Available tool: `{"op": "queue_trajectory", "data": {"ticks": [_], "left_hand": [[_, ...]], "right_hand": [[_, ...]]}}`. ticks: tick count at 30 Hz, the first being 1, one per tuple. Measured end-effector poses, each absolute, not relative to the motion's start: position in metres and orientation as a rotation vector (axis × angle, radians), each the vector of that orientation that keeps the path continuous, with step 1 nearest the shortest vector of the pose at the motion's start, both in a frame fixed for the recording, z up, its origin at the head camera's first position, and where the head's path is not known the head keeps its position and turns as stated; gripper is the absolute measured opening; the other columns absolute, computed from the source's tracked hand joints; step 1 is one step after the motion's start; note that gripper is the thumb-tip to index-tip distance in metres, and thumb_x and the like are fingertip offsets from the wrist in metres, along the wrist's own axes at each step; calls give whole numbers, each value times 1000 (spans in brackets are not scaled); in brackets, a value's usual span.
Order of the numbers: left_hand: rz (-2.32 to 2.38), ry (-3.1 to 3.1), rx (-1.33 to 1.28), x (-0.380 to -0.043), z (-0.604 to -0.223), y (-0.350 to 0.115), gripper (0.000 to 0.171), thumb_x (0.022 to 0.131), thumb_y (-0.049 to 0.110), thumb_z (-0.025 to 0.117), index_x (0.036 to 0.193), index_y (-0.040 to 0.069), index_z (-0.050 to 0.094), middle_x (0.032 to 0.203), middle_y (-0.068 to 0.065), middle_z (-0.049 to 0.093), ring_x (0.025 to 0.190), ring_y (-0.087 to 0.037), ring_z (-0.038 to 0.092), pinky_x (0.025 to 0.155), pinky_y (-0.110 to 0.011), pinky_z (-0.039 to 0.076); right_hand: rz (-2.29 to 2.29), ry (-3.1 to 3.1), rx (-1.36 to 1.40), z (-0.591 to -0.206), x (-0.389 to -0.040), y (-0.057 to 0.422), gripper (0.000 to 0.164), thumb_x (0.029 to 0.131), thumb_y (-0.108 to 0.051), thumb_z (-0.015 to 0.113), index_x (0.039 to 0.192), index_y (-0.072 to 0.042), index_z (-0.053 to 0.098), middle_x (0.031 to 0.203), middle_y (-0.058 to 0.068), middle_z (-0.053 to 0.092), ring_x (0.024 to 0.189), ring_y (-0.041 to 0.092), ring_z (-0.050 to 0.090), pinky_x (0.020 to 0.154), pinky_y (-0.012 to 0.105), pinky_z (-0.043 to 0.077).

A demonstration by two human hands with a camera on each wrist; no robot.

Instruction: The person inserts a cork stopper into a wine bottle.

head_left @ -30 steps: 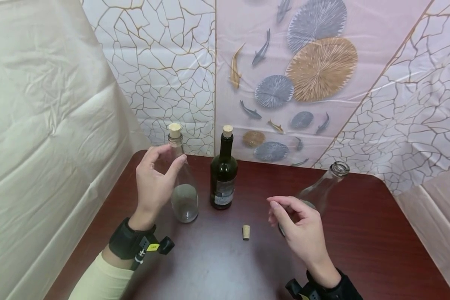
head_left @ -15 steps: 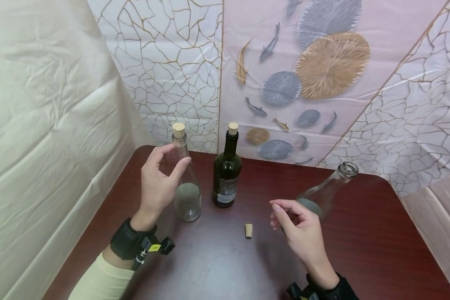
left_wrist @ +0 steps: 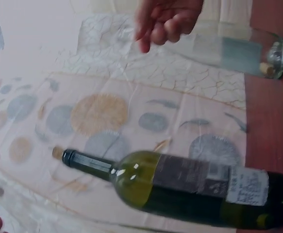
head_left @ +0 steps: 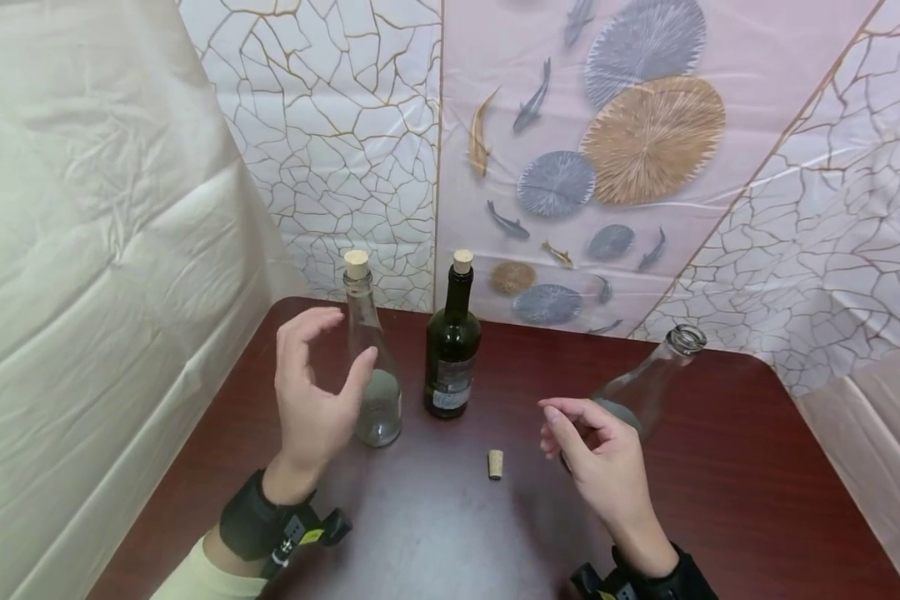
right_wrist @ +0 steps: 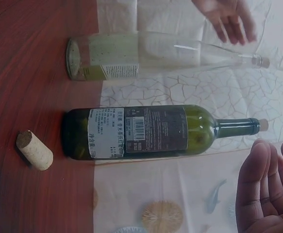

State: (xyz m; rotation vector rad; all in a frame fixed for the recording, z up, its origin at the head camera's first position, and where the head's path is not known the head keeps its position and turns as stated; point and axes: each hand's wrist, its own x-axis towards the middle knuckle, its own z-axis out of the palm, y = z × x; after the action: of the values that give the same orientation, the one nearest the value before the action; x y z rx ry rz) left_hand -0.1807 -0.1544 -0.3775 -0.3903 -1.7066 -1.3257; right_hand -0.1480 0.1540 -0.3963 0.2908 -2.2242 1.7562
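In the head view, my right hand point(head_left: 606, 462) covers much of the lower body of the uncorked clear bottle point(head_left: 651, 379), and my thumb and forefinger partly screen the other fingers; the bottom edge cuts off the strap point(head_left: 678, 577) at that wrist, my left sleeve point(head_left: 213, 575) and the near part of the surface point(head_left: 435, 542). In the left wrist view, the left edge crops my left hand point(head_left: 311, 408) to fingertips and the right edge crops the loose cork point(head_left: 496, 465). Print on the label point(head_left: 452, 385) of the green bottle point(head_left: 452, 335) is too small to read in the head view.
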Motion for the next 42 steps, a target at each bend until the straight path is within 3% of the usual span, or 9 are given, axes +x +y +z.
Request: {"op": "queue_trajectory", "data": {"ticks": [3, 5, 10, 18, 25, 42], "left_hand": [[-1200, -1664, -583, -170, -387, -147, 36, 82, 7, 77, 112, -10, 66, 113, -27, 64, 114, -24, 58, 107, -28, 46], [-1127, -1680, -741, -162, -399, -140, 31, 87, 12, 76, 107, -9, 68, 108, -24, 67, 107, -26, 60, 107, -26, 48], [-1073, -1926, -964, -141, -441, -124, 35, 95, 24, 77, 121, 1, 68, 120, -10, 69, 113, -25, 63, 109, -29, 48], [-1171, -2140, -809, -126, -478, -130, 45, 87, 16, 84, 128, 14, 66, 126, -2, 68, 119, -19, 62, 120, -24, 37], [-1222, -2138, -746, -124, -491, -134, 45, 84, 7, 84, 126, 11, 67, 121, -6, 69, 115, -19, 63, 105, -20, 46], [-1252, -2170, -686, -121, -502, -134, 41, 84, 5, 84, 121, 14, 68, 117, -2, 70, 112, -16, 64, 104, -15, 45]], "right_hand": [[1756, -2216, 274, -397, -144, 156, 12, 100, -4, 68, 109, -2, 76, 77, 2, 71, 64, 15, 68, 54, 27, 57], [1780, -2201, 248, -399, -141, 156, 13, 99, -3, 68, 110, -1, 76, 77, 2, 71, 63, 15, 68, 53, 26, 56], [1858, -2128, 213, -409, -137, 154, 14, 98, 1, 68, 110, 4, 74, 76, 4, 70, 62, 15, 68, 56, 26, 59], [1927, -2040, 214, -432, -131, 153, 12, 97, 7, 67, 107, 12, 71, 74, 7, 70, 60, 14, 67, 55, 27, 59], [1940, -2060, 118, -445, -128, 152, 12, 97, 5, 68, 106, 11, 72, 74, 5, 70, 58, 15, 67, 54, 27, 59], [1915, -2127, 85, -457, -131, 155, 11, 96, 5, 69, 105, 12, 72, 73, 10, 70, 57, 15, 68, 54, 27, 60]]}}
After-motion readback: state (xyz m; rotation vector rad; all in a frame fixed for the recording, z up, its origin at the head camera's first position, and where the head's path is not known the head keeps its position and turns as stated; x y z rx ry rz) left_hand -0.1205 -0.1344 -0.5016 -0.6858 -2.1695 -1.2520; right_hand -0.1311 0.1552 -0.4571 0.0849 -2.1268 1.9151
